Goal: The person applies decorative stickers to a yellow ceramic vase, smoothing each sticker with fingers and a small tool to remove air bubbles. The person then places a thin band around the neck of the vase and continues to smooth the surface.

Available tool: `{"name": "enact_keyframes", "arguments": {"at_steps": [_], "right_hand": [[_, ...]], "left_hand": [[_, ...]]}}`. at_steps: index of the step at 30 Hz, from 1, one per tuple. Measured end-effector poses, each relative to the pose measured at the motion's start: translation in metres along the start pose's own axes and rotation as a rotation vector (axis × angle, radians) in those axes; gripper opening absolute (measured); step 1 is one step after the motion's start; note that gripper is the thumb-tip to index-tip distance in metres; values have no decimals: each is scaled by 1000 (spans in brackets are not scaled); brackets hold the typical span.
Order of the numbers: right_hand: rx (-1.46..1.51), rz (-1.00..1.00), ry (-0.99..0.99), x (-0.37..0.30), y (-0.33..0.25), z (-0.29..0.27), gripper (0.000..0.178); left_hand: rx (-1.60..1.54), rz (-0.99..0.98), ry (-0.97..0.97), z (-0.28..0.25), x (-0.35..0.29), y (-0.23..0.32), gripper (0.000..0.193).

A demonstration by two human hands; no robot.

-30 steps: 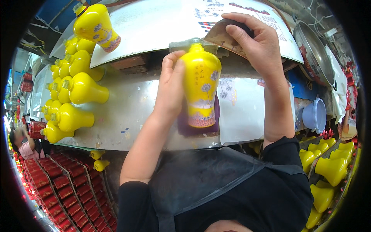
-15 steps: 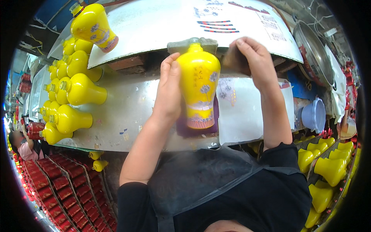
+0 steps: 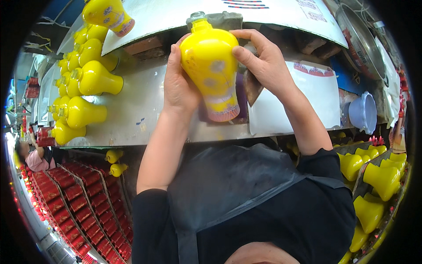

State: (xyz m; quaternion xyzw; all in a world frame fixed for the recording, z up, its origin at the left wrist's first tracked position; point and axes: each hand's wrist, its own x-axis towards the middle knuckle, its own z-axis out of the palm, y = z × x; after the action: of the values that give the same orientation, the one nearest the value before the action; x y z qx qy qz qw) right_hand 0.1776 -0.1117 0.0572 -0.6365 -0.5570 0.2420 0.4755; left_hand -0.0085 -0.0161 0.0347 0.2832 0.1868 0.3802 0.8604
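A glossy yellow bottle (image 3: pixel 211 57) with a clear neck stands tilted in front of me, its neck leaning left. Purple flowers and a patterned band near its base look slightly smeared. My left hand (image 3: pixel 181 83) is wrapped round its left side, fingers behind the shoulder. The thumb and forefinger of my right hand (image 3: pixel 263 61) press on the right shoulder. A brown flat piece, like a scraper (image 3: pixel 253 87), sticks out below that hand's palm and seems held by the hidden fingers. Under the bottle, a purple pad (image 3: pixel 241 115) partly shows on the table.
Several yellow bottles (image 3: pixel 88 110) lie in rows at the left, and another bottle (image 3: pixel 107 15) stands on the raised white board (image 3: pixel 281 26). White paper with printed decals (image 3: pixel 303 101) lies right of the pad. A lavender basin (image 3: pixel 362 112) and racked bottles (image 3: pixel 381 180) are farther right.
My right hand has moved left onto the bottle's shoulder, bringing the brown piece along. The bottle has turned and tilted to the left in my hands. The whole view has shifted slightly.
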Motion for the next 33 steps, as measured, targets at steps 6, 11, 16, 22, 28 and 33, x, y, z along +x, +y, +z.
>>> {"name": "enact_keyframes", "arguments": {"at_steps": [6,11,16,22,28,33], "right_hand": [[-150,-14,-41,-6,-18,12,65],[-152,-53,-122,-10,-40,14,83],[-176,-203,-154,-15,-56,27,92],[-252,-157,-253,-18,-58,53,94],[-312,-105,-369,-21,-48,73,93],[-245,-25,-414,-27,-40,74,93]], "left_hand": [[10,5,-9,-8,-16,14,55],[17,122,43,4,-37,21,57],[217,368,-15,4,-62,37,57],[449,551,-45,-33,-76,40,57],[537,592,31,-72,-87,20,57],[639,562,37,-79,-97,25,52]]}}
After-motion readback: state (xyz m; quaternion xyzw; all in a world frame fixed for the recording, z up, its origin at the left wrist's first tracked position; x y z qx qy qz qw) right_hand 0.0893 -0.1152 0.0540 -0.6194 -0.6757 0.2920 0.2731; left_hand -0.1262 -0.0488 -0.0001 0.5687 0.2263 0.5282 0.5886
